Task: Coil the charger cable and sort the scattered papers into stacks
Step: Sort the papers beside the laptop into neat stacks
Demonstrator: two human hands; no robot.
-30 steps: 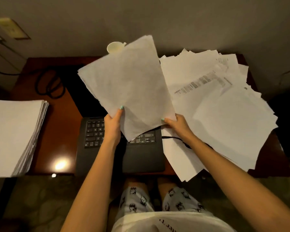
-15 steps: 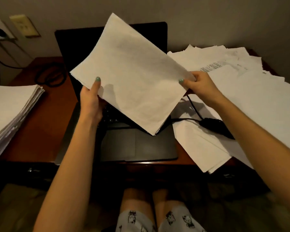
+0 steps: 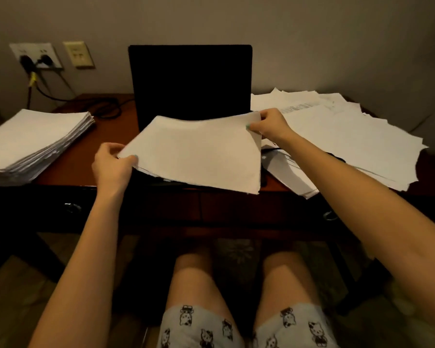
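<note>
I see the sheaf (image 3: 199, 156), tilted upright a moment ago, now lowered almost flat over the laptop (image 3: 190, 81), left hand (image 3: 112, 167) and right hand (image 3: 269, 126) each pinching an opposite corner, so it looks ready for the stack (image 3: 35, 136) on the left.
</note>
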